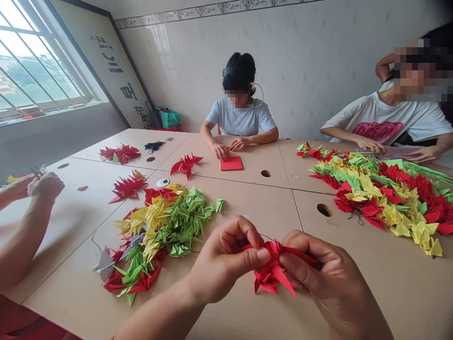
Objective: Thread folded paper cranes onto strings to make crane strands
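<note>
A bunch of red folded paper cranes [272,271] hangs between my two hands just above the table's near edge. My left hand [226,257] pinches its top with thumb and fingers closed. From the other side, my right hand [327,278] grips the same bunch with curled fingers. A thin thread runs off from the bunch toward a pile of green, yellow and red paper cranes [163,226] lying to the left on the table [247,198].
A long heap of red, yellow and green cranes [385,193] lies at right. Small red crane clusters [186,164] and a red paper square [231,163] sit farther back. A person opposite folds paper; another sits at right; someone's arms [24,222] work at left.
</note>
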A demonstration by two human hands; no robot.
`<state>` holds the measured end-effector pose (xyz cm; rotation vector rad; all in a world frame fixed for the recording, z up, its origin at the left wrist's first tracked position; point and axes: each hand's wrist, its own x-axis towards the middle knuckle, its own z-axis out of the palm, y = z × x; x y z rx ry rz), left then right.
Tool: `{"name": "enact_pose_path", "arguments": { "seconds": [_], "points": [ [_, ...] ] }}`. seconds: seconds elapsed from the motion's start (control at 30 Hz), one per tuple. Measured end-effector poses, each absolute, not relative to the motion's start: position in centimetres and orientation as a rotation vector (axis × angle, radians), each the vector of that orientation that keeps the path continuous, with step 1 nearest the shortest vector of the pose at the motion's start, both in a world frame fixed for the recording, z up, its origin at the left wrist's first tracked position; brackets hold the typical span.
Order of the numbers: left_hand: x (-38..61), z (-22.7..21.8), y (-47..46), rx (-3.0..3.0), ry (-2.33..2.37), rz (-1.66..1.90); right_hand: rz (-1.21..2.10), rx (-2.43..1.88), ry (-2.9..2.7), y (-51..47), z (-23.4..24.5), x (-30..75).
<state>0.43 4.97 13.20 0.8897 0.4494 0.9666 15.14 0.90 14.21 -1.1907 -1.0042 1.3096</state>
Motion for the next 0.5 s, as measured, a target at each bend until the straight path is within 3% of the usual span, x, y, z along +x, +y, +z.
{"name": "enact_pose_path", "arguments": {
  "seconds": [0.5],
  "points": [
    [0.05, 13.27, 5.21, 1.001, 0.515, 0.974, 1.294, -1.225, -1.077, 1.11, 13.72, 15.64]
  ]
}}
